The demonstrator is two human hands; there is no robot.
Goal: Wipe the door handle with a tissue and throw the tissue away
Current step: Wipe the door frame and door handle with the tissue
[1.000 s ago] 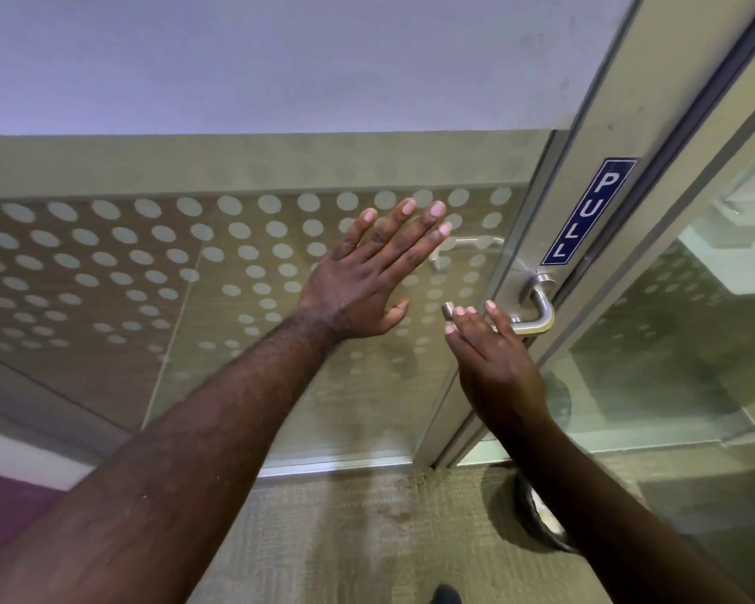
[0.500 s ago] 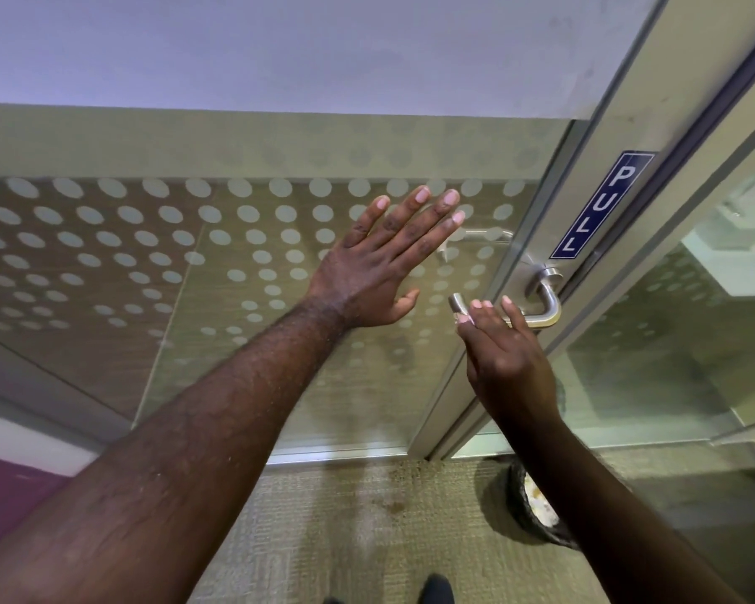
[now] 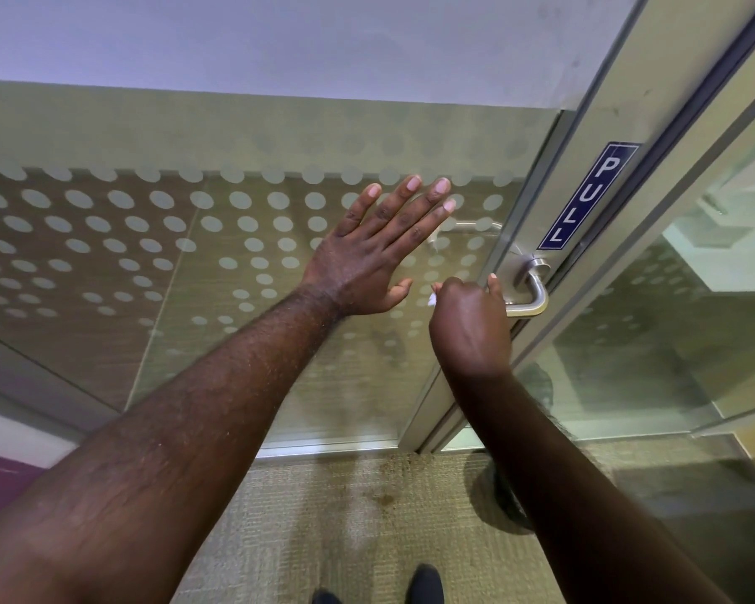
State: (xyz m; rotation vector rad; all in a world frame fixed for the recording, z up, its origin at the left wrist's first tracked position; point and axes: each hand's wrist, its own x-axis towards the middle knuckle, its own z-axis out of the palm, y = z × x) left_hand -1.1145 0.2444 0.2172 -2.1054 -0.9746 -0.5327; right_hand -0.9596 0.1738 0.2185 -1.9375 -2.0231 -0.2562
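Observation:
A brushed-metal lever door handle [image 3: 535, 294] juts from the door's metal frame. My right hand [image 3: 469, 326] is closed around the lever's free end, hiding that end. A small corner of white tissue [image 3: 432, 299] pokes out at the left of that fist, so the tissue is wrapped between palm and lever. My left hand [image 3: 378, 250] lies flat with fingers spread on the dotted frosted glass door [image 3: 149, 255], left of the handle.
A blue PULL sign [image 3: 587, 196] is stuck on the frame above the handle. A dark round bin [image 3: 504, 501] stands on the carpet by the door's foot, mostly hidden behind my right forearm. Clear glass panels fill the right side. My shoe tips [image 3: 423, 581] show at the bottom.
My right hand went from open fingers touching the lever's end to a fist closed over it, and a bit of white tissue now shows. The left hand stayed flat on the glass.

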